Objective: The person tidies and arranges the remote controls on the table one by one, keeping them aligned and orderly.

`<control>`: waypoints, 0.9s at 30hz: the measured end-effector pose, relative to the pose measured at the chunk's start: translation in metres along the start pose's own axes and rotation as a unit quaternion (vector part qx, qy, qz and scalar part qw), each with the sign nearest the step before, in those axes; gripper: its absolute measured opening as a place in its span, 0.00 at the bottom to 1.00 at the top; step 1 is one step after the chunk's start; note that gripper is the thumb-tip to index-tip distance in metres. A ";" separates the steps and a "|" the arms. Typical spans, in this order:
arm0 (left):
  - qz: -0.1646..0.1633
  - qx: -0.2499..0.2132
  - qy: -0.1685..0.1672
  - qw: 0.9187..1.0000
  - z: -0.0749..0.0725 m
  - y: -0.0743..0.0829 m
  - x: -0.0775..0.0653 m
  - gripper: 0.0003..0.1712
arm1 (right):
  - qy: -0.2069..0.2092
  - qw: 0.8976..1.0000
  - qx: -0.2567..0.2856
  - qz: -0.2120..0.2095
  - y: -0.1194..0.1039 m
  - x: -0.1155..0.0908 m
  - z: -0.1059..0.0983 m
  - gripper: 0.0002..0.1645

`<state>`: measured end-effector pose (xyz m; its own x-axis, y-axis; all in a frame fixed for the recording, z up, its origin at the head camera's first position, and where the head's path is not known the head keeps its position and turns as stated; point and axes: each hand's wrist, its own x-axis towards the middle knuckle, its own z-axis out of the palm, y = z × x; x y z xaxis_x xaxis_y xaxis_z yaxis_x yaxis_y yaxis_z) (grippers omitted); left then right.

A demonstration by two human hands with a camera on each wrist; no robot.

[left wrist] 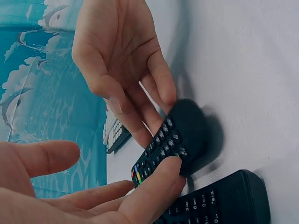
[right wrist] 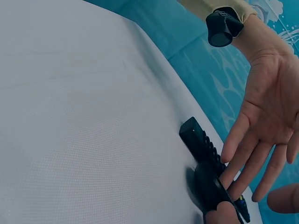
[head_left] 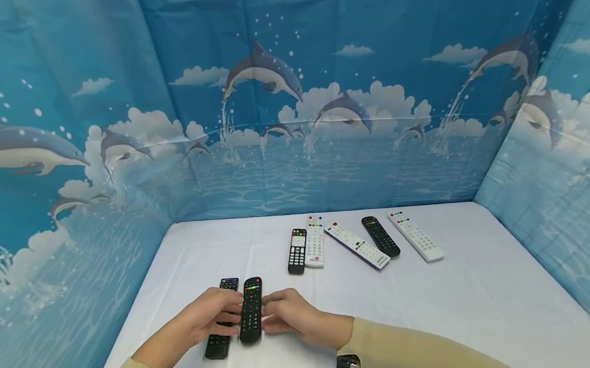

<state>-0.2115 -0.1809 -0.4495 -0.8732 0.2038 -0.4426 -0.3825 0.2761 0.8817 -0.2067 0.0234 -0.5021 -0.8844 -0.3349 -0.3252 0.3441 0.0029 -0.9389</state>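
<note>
A black remote control (head_left: 251, 312) with a red button at its top end is between my two hands, close over the white table. My left hand (head_left: 211, 315) is at its left edge, fingers extended and fingertips touching its side. From the right, my right hand (head_left: 298, 316) meets the opposite edge with relaxed fingers, as the left wrist view also shows at the remote's side. Beneath the left hand lies a second black remote control (head_left: 217, 346), its middle hidden by the fingers. In the right wrist view the two dark remotes (right wrist: 209, 186) overlap.
Farther back lie a small black remote (head_left: 297, 252), a white remote (head_left: 314, 241), a slanted white remote (head_left: 358, 245), another black remote (head_left: 381, 237) and a white remote (head_left: 415, 236) at the right. A dolphin-print curtain (head_left: 315, 170) surrounds the white table (head_left: 421, 326).
</note>
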 end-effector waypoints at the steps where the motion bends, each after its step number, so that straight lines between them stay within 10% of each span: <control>1: 0.001 0.000 -0.001 1.000 0.000 0.001 0.000 0.31 | 0.001 1.000 -0.008 0.001 -0.001 -0.001 0.000 0.32; 27: 0.003 -0.005 -0.005 1.000 0.002 0.006 -0.003 0.32 | -0.009 1.000 0.006 0.025 0.000 -0.003 0.003 0.28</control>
<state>-0.2107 -0.1783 -0.4431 -0.8724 0.2151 -0.4389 -0.3805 0.2647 0.8861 -0.2029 0.0211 -0.5003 -0.8602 -0.3508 -0.3701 0.3924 0.0081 -0.9198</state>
